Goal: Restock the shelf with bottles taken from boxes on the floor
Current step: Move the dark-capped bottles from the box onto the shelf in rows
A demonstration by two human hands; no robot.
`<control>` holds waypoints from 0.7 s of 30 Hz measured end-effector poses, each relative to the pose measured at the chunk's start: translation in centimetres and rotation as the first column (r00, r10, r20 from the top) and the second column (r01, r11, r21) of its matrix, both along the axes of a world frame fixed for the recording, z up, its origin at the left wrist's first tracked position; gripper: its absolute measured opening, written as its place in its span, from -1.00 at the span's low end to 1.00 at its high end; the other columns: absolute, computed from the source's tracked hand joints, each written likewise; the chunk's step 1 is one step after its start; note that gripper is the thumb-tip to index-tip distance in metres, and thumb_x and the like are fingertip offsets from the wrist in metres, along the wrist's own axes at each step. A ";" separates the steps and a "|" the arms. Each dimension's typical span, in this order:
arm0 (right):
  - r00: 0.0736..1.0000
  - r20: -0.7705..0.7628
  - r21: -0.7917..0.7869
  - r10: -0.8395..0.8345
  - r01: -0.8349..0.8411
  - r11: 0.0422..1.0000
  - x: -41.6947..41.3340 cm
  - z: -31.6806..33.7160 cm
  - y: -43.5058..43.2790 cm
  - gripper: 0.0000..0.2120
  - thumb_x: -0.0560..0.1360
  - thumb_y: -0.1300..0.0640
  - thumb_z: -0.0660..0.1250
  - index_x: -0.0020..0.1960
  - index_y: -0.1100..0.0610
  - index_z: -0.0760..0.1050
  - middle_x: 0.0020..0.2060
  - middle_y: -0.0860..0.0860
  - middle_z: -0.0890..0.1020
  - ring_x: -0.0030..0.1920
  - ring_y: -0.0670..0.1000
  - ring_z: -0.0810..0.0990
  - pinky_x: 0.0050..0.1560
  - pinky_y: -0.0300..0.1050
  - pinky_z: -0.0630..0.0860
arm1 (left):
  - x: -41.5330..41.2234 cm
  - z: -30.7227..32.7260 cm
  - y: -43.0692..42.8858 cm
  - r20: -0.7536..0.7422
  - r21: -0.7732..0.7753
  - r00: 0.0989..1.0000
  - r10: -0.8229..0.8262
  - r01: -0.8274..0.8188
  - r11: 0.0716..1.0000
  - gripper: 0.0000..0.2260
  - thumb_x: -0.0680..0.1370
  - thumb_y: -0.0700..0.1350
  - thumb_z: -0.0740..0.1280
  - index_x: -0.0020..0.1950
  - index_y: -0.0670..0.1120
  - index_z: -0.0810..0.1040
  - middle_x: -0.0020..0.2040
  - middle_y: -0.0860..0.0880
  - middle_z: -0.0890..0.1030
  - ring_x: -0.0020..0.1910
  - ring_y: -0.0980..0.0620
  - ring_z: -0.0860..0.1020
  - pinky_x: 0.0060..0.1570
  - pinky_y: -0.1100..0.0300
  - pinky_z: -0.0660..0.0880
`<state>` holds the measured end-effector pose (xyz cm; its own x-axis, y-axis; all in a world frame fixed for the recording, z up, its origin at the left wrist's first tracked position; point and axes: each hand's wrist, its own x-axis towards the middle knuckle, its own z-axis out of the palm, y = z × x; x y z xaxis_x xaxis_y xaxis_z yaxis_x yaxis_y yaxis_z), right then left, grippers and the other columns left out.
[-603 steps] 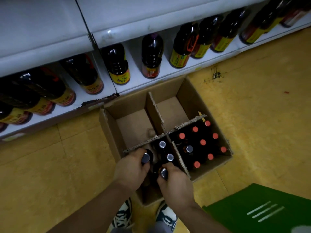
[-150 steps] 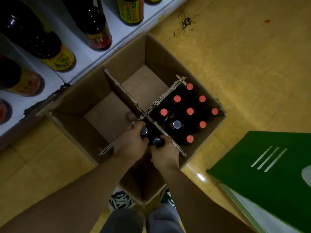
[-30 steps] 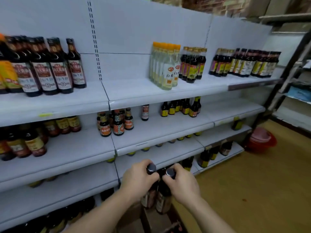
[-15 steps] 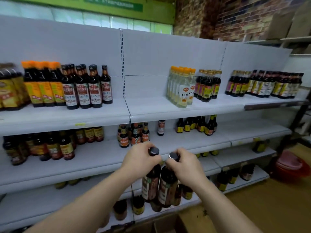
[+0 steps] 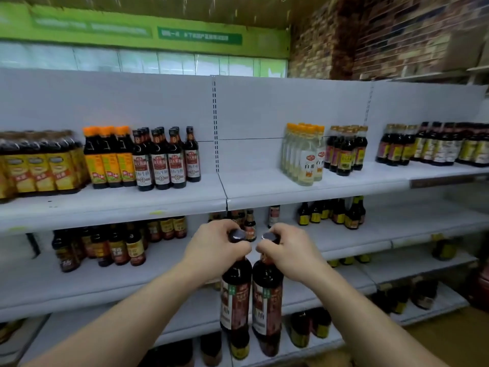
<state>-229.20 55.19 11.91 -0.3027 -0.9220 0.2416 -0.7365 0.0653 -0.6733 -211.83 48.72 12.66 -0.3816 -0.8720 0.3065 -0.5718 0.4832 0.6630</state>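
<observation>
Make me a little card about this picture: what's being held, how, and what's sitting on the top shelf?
Place: a shop aisle
Left grip: holds the left bottle by its neck
Right grip: holds the right bottle by its neck
Held bottles: dark, dark caps, upright, side by side, in the air in front of the shelves
Top shelf: dark sauce bottles on the left, clear bottles with orange caps further right
Box: not in view

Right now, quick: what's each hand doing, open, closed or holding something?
Left hand: grips the left dark bottle by its neck.
Right hand: grips the right dark bottle by its neck.
</observation>
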 end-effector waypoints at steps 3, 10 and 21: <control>1.000 0.006 -0.035 0.023 -0.023 0.999 1.0 1.0 -0.7 -0.77 0.41 -0.19 0.39 -0.13 -0.04 0.55 -0.24 -0.07 0.64 -0.18 -0.02 0.61 -0.15 0.04 0.57 | 1.3 0.8 -0.2 -0.012 -0.002 1.000 0.026 -0.026 1.000 -0.84 0.30 0.13 0.41 -0.23 0.09 0.61 -0.35 0.10 0.62 -0.32 0.11 0.57 -0.28 0.05 0.55; 0.997 -0.051 -0.080 0.064 -0.068 0.994 3.9 3.6 -2.1 -0.75 0.46 -0.12 0.38 -0.13 0.07 0.59 -0.27 0.02 0.65 -0.21 0.07 0.61 -0.17 0.12 0.54 | 4.6 2.5 -1.1 -0.067 0.015 0.996 0.063 -0.062 0.998 -0.79 0.31 0.13 0.43 -0.20 0.03 0.62 -0.33 0.03 0.63 -0.31 0.03 0.60 -0.27 0.02 0.56; 0.993 -0.029 -0.104 0.111 -0.114 0.988 9.3 7.7 -5.6 -0.81 0.47 -0.06 0.39 -0.14 0.07 0.57 -0.25 0.01 0.65 -0.20 0.04 0.61 -0.25 -0.04 0.46 | 9.8 5.8 -4.3 -0.132 0.005 0.984 0.119 -0.119 0.993 -0.81 0.27 0.13 0.38 -0.22 0.07 0.61 -0.29 0.03 0.65 -0.26 0.04 0.63 -0.21 -0.01 0.62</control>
<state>-219.91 49.64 19.65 -0.1915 -0.9190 0.3447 -0.7508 -0.0890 -0.6545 -202.08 44.45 18.44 -0.2314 -0.9078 0.3497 -0.5326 0.4191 0.7353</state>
